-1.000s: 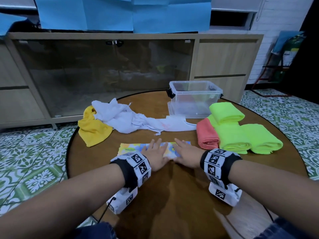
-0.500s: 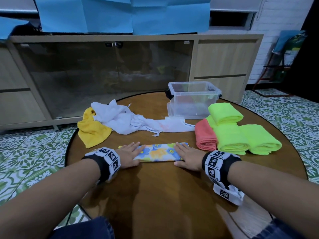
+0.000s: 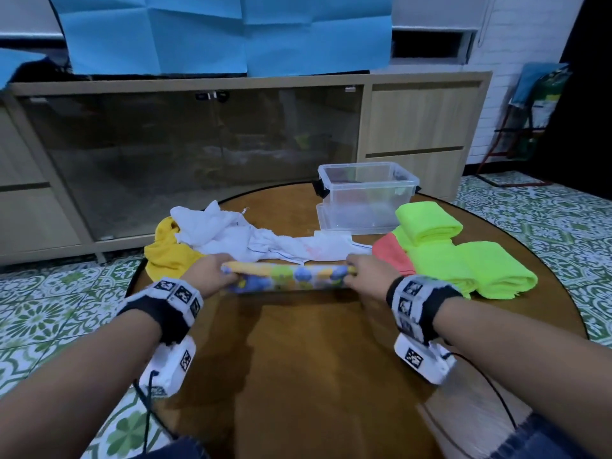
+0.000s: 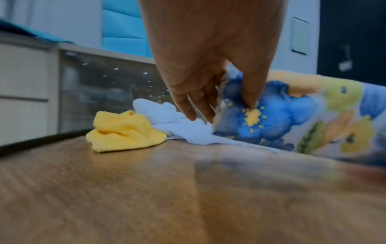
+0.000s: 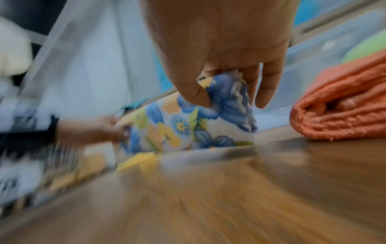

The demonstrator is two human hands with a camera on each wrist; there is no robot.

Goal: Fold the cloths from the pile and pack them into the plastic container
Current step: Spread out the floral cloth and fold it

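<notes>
Seeing both hands now pinching floral cloth [image 3: 287, 276] ends instead of pressing flat: left hand [image 3: 208, 273], right hand [image 3: 364, 272] lifting it, just in front of white cloth pile [image 3: 251, 240]. I'm guessing next fold coming; plastic container [image 3: 366, 197] behind pile, looking empty.

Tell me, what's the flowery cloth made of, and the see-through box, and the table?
Flowery cloth: looks like soft printed terry, with a fuzzy surface and wavy hemmed edge. See-through box: clear, slightly frosted hard plastic, since you see through its walls. Table: shows brown wood grain with a glossy shine; it could be real wood or laminate.
</notes>
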